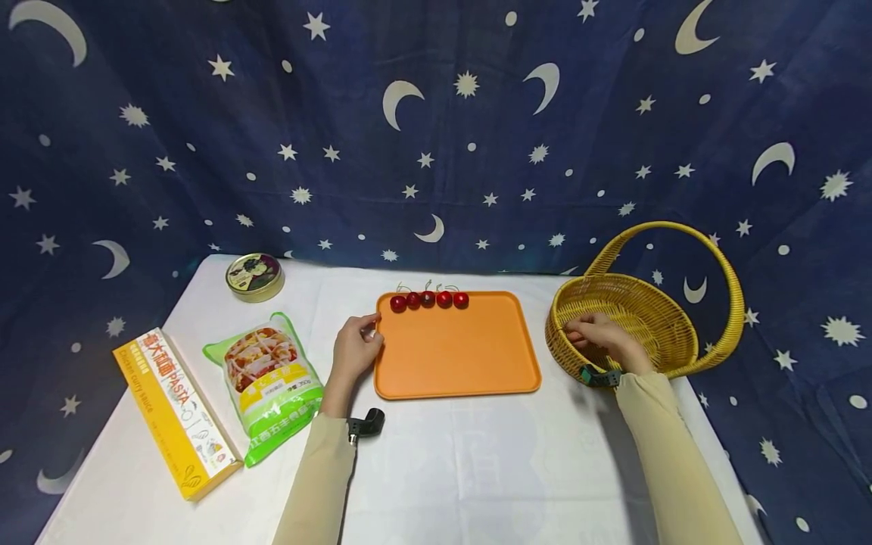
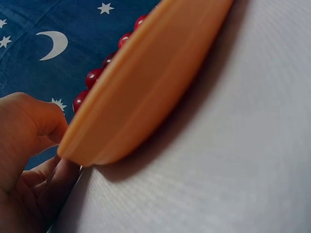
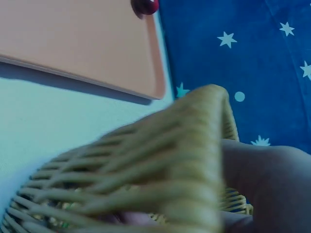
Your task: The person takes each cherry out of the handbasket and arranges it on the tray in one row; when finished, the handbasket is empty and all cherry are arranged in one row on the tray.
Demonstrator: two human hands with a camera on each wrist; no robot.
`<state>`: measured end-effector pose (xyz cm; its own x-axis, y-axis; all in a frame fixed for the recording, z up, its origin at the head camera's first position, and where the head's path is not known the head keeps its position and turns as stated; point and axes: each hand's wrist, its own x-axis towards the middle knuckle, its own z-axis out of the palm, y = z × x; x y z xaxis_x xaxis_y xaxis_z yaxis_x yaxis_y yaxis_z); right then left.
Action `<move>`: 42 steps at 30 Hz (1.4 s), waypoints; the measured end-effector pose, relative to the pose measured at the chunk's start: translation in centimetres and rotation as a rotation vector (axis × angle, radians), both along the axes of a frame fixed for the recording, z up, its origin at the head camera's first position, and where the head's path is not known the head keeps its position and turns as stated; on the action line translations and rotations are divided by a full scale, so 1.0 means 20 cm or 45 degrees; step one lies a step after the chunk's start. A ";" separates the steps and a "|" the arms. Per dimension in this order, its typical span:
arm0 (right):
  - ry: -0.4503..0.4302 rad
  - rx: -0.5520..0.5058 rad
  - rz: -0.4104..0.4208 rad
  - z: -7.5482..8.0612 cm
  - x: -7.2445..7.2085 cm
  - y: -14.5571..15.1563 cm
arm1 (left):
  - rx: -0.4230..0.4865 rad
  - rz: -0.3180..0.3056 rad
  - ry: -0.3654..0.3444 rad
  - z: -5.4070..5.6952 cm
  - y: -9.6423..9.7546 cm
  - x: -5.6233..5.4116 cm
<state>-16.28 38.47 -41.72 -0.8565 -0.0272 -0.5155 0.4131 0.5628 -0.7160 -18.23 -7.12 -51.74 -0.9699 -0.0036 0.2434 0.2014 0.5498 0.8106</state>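
Note:
Near the middle of the table lies an orange tray (image 1: 456, 356). Several red cherries (image 1: 428, 300) form a row along its far edge, stems pointing away. My left hand (image 1: 356, 350) pinches the tray's left rim between thumb and fingers; the left wrist view shows the tray (image 2: 141, 87) edge between them. On the right stands a yellow wicker basket (image 1: 633, 291) with a tall handle. My right hand (image 1: 606, 337) reaches down inside it, by the left wall. In the right wrist view the basket's weave (image 3: 160, 165) covers most of the fingers, so anything they hold is hidden.
Left of the tray lie a green and yellow food bag (image 1: 275, 386) and a yellow and white pasta box (image 1: 179, 416). A round gold tin (image 1: 255, 277) stands at the back left. A dark blue cloth (image 1: 470, 113) with moons and stars hangs behind the table.

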 end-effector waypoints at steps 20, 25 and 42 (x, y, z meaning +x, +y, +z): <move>-0.099 -0.089 0.025 0.02 0.02 0.01 | -0.008 0.006 0.020 0.00 0.00 0.01; -0.002 -0.241 0.019 0.02 0.02 0.02 | -0.009 0.003 0.027 0.00 0.00 0.01; 0.117 -0.274 -0.110 0.15 -0.03 -0.06 | -0.008 0.000 0.019 0.00 0.00 0.00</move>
